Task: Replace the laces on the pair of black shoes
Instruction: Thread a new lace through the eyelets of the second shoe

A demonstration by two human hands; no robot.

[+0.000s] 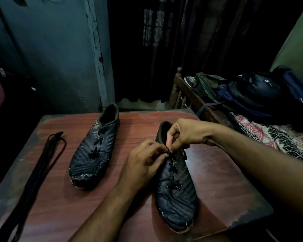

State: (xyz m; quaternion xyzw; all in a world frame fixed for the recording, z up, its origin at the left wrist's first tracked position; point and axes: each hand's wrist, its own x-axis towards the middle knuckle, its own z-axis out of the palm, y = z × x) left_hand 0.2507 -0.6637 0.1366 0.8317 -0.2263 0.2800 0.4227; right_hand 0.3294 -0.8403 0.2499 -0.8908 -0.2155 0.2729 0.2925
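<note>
Black lace knot [168,151] hidden between pinching hands [166,147]

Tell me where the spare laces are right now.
The spare laces lie on the table's left side, left of the left shoe, untouched by either hand.

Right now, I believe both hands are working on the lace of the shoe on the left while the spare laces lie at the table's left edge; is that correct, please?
Not quite: both the left hand and the right hand pinch the lace of the shoe on the right, as the head view shows. The shoe on the left is untouched. The spare laces do lie at the table's left edge.
</note>
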